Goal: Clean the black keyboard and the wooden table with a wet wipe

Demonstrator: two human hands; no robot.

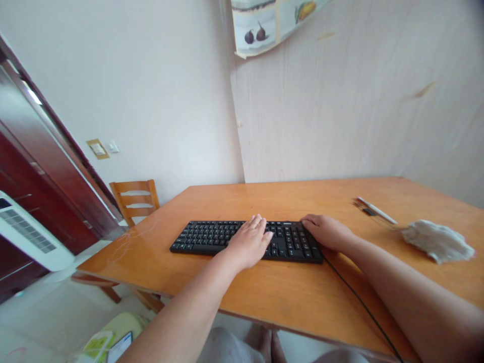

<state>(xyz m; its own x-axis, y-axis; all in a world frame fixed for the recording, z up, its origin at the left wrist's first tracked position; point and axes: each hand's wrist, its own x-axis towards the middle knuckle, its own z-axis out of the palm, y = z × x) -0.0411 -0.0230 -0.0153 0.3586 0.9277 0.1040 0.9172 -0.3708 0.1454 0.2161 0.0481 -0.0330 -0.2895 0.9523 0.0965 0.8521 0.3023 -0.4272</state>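
Note:
A black keyboard point(212, 237) lies on the wooden table point(287, 302), its long side roughly along the table's front edge. My left hand point(249, 241) rests flat over the keys right of the middle, fingers stretched out and covering part of them. At the keyboard's right end, my right hand point(327, 231) holds the far corner, with its fingers bent over the edge. The thumb of that hand is hidden. From near the right end a black cable point(363, 302) runs toward me and off the table's front.
To the right lie a crumpled grey cloth point(436, 241), a white pen-like stick point(376, 209) and a small black item point(369, 212) with thin wires or bristles. A wooden chair point(136, 199) stands beyond the left edge. Below left is a pale green stool point(126, 322) with a phone point(120, 348).

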